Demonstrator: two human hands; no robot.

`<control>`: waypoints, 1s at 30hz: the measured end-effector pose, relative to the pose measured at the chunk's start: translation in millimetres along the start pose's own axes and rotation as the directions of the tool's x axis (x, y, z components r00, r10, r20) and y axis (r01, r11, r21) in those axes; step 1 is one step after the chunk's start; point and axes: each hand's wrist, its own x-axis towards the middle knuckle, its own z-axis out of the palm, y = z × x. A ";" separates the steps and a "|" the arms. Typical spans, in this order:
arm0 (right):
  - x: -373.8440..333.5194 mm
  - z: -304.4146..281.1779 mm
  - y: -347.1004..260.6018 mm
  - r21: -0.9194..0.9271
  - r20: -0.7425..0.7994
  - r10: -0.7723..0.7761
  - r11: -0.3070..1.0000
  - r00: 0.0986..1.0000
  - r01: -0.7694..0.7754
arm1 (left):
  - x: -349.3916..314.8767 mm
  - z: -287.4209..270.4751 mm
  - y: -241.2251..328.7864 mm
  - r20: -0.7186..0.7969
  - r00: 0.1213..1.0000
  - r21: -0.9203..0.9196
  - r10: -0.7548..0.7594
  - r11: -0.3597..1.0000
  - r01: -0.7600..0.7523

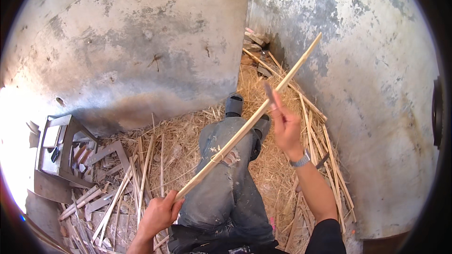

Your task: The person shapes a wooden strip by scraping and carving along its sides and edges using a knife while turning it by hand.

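My left hand (160, 214) is closed around the near end of a long, pale wooden stick (235, 140). The stick slants up and away to the right, across my outstretched legs (212, 178). My right hand (287, 129), with a metal watch (301, 159) on its wrist, grips a knife. Its dark blade (269, 93) lies against the upper part of the stick and is slightly blurred; its handle is hidden in my fingers. A thin curled shaving (217, 155) clings to the stick near its middle.
Straw-like shavings (278, 197) cover the floor. Several long sticks (336, 174) lie along the right wall (372, 113), more (125, 193) at the left. A worn wooden stool (61, 148) stands left, by the left wall (127, 42). Stones (254, 40) lie in the far corner.
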 end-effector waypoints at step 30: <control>-24.2 23.8 -31.3 0.059 0.145 -0.051 0.997 0.988 0.043 | 44.4 16.5 40.2 0.001 1.000 -0.066 0.030 0.997 -0.030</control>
